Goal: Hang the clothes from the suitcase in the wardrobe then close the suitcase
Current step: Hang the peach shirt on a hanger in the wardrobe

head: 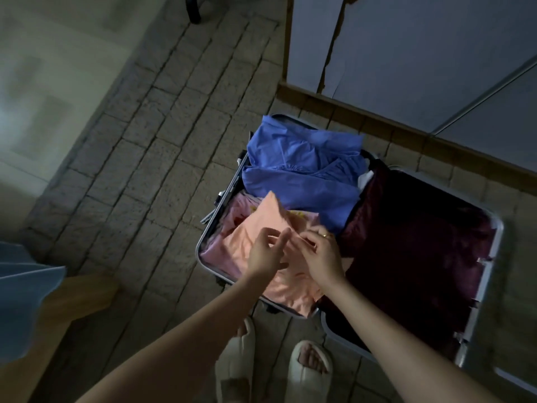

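- Suitcase (491, 274), lying fully open on the floor below the viewer, its two halves side by side; the silver rim runs round both. No brand, label or readable writing shows anywhere.
- Tiled floor (162, 158) of pale rectangular tiles, with a broad bare stretch to the left of the suitcase and beyond it.
- Wardrobe (421, 53), grey panels with a wooden base edge, just beyond the suitcase's far side.
- Dark maroon lining (406, 242) fills the right half of the suitcase.
- Blue garment (302, 170), crumpled, in the far part of the left half, spilling slightly over the rim.
- Peach garment (261, 228), in the near part of the left half on top of pink clothes (215, 251); its near end hangs over the near rim.
- Slippers (308, 370), pale, on the viewer's feet, just short of the suitcase's near edge.
- Left hand (266, 251) over the peach garment, fingers loosely curled and spread; whether it pinches the cloth cannot be told.
- Right hand (322, 254), wearing a ring, fingers bent down and pinching a fold of the peach garment.
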